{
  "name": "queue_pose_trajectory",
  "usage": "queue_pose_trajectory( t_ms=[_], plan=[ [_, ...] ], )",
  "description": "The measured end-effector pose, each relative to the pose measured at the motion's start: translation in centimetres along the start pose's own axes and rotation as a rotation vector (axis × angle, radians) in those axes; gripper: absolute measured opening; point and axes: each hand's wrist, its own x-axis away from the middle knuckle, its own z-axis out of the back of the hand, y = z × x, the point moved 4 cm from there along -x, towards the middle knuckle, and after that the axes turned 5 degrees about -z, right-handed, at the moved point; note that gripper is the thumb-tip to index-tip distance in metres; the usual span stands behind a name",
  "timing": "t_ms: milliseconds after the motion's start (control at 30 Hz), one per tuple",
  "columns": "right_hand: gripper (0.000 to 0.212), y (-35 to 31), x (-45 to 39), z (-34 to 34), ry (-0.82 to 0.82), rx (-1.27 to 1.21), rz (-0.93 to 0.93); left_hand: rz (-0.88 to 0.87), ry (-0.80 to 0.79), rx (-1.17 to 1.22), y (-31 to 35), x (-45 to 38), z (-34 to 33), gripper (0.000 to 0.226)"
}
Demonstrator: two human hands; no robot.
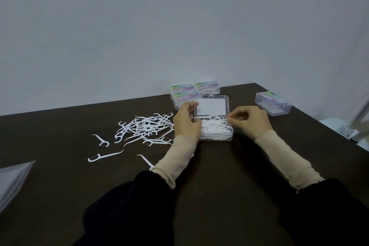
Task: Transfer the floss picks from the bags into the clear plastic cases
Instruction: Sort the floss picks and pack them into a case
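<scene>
The dark table (60, 195) carries everything, and I take the open clear case (216, 132) near its far middle as the landmark. Just left of this case lies a loose heap of white floss picks (143, 128), with some single picks scattered nearer to the person. Far to the left of the case, at the table edge, a corner of a clear plastic bag (12, 181) shows. Behind the case stand three closed labelled cases (191, 91) close together, and one more closed case (273, 103) stands well apart to its right.

The case lid (211, 106) is folded back, and the tray is already heaped with picks (214, 129), some of them standing above the rim.

The left hand (186, 123) is at the left side of the case with curled fingers, and it seems to pinch a pick at the tray edge. The right hand (251, 121) is at the right rim, fingertips brought together on the picks there; exactly what it holds is too small to tell.

The risk, in my judgement, is overfilling: picks above the rim may block the lid or spring out when it is pressed. The hooked ends tangle easily, so lifting one pick can drag out others.
</scene>
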Motion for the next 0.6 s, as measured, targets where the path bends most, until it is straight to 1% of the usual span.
queue_pose_trajectory(
  t_ms=[133, 300, 367, 433, 600],
  plan=[
    [0.008, -0.1, 0.0, -0.2, -0.010, 0.038, 0.034, -0.028, 0.004, -0.048, -0.1, 0.0, 0.0, 0.041],
    [0.011, -0.4, 0.1, -0.2, 0.019, 0.103, 0.133, -0.050, 0.081, -0.098, -0.1, -0.2, 0.5, 0.038],
    [0.016, -0.7, 0.1, -0.7, -0.027, 0.158, 0.160, -0.029, 0.056, -0.079, -0.3, -0.2, 0.3, 0.038],
    [0.017, -0.7, 0.2, -1.1, -0.062, 0.204, 0.142, -0.016, 0.031, -0.051, -0.4, -0.1, 0.0, 0.040],
    [0.012, -0.7, 0.1, -1.0, -0.029, 0.211, 0.142, -0.023, 0.011, -0.057, -0.2, 0.0, -0.3, 0.044]
  ],
)
